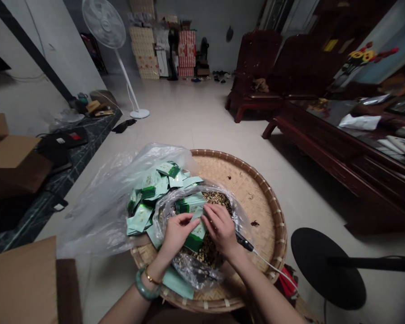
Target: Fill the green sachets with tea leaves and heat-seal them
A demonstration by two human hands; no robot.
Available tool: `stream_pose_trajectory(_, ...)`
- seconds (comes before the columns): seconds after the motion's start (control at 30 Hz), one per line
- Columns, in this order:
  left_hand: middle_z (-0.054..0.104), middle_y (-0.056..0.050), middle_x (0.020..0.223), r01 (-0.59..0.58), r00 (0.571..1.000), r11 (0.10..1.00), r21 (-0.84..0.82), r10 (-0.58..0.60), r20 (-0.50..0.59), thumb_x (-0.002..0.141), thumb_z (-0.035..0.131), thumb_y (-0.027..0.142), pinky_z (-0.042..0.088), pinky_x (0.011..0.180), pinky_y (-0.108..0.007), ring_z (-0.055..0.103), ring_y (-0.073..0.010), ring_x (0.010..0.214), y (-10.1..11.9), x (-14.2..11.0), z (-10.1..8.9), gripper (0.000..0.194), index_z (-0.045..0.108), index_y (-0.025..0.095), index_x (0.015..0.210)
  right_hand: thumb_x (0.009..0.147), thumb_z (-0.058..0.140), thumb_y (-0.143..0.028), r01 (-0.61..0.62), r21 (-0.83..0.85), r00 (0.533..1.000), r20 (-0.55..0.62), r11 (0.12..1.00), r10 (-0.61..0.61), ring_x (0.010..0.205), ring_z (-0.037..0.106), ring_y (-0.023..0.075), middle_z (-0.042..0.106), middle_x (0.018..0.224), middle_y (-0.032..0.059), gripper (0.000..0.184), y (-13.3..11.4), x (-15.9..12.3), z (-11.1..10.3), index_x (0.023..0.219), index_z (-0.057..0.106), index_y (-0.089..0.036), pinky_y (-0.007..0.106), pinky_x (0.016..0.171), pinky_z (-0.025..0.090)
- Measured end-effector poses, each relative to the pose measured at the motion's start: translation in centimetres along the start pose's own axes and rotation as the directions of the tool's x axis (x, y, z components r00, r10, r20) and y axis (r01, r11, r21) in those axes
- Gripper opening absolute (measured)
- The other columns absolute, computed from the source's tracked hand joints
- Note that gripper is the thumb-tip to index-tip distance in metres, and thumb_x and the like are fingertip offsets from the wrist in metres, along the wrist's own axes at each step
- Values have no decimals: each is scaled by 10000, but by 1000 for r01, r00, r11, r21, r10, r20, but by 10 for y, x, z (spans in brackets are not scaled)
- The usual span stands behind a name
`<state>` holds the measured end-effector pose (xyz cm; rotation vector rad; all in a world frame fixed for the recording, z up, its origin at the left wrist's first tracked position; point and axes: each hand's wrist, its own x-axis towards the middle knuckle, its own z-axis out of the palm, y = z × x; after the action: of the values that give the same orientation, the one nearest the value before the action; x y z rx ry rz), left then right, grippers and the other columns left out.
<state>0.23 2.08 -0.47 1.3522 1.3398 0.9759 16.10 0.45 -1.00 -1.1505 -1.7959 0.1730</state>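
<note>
Over a clear plastic bag of loose dried leaf bits, both my hands pinch a small green sachet. My left hand grips its left upper edge between thumb and forefinger. On the opposite edge are the closed fingers of my right hand. Other green sachets lie stacked in the bag just behind my fingers. A heap of green sachets rests to the left on a clear plastic sheet. Near my right wrist lies a black corded device, partly hidden by my hand.
All this sits on a round woven bamboo tray with dark crumbs on its right side. A black round stand base is at the right, cardboard boxes at the left. Farther back stand a white fan and a dark wooden table.
</note>
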Motion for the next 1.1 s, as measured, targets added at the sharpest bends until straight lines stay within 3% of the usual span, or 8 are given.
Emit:
stream_pose_trajectory(0.13, 763, -50, 793, 30, 1000, 999, -46, -30, -6, 660, 711, 355, 579, 679, -331, 698, -228, 714, -2, -4, 3, 219, 748, 182, 790, 892, 541, -132, 54, 14, 998, -35, 998, -54, 994, 602, 230, 662, 1064, 100, 336, -4, -3, -2, 1196, 615, -253, 422, 870, 516)
stream_pose_trajectory(0.23, 763, -49, 800, 4, 1000, 1000, -29, -3, 7, 678, 699, 328, 574, 709, -335, 699, -225, 731, -1, -8, 5, 185, 750, 191, 791, 870, 592, -195, -37, 15, 999, -31, 999, 38, 913, 589, 229, 638, 956, 94, 204, -6, -1, -6, 1051, 675, -239, 397, 786, 521)
stream_pose_trajectory(0.37, 760, -35, 821, -96, 994, 985, 146, 89, 59, 720, 669, 263, 555, 740, -330, 690, -211, 746, 1, -13, 0, 142, 755, 222, 825, 859, 605, -223, -115, 30, 987, 112, 993, 111, 778, 558, 209, 593, 796, 69, 70, -6, 2, -18, 835, 669, -207, 341, 656, 489)
stream_pose_trajectory(0.53, 770, -21, 867, -71, 973, 963, 259, 10, 229, 749, 643, 226, 537, 729, -308, 701, -213, 764, -4, -17, -17, 202, 755, 225, 918, 872, 560, -167, -136, 163, 963, 252, 977, 92, 804, 599, 191, 670, 842, 52, 96, -7, -3, -36, 860, 642, -217, 319, 722, 484)
stream_pose_trajectory(0.7, 770, -18, 820, -148, 959, 942, 301, 63, 275, 813, 601, 267, 511, 687, -266, 691, -191, 709, -5, -23, -24, 184, 766, 211, 871, 841, 596, -269, -415, 131, 842, 429, 900, 326, 762, 605, 196, 699, 830, 40, 140, -13, -12, -38, 927, 691, -212, 306, 708, 478)
stream_pose_trajectory(0.83, 767, -16, 802, -210, 945, 929, 304, 113, 308, 835, 583, 284, 499, 690, -251, 677, -171, 681, -4, -27, -21, 200, 766, 205, 852, 849, 588, -332, -502, 204, 782, 522, 840, 340, 759, 600, 198, 690, 766, 30, 182, -13, -18, -32, 851, 712, -199, 309, 742, 460)
stream_pose_trajectory(0.93, 768, -29, 848, -137, 964, 955, 262, 67, 258, 793, 626, 290, 511, 723, -263, 685, -187, 742, -8, -26, -24, 185, 763, 202, 881, 888, 525, -380, -588, 279, 769, 483, 759, 418, 695, 578, 171, 641, 723, 25, 260, -10, -25, -31, 821, 674, -178, 273, 652, 453)
stream_pose_trajectory(1.1, 754, -56, 800, 19, 953, 989, 146, -62, 295, 792, 605, 341, 508, 520, -239, 618, -144, 539, -18, -27, -29, 291, 749, 161, 969, 803, 617, -520, -756, 429, 645, 613, 493, 456, 655, 574, 144, 623, 771, 12, 360, -10, -33, -33, 910, 645, -178, 255, 609, 478)
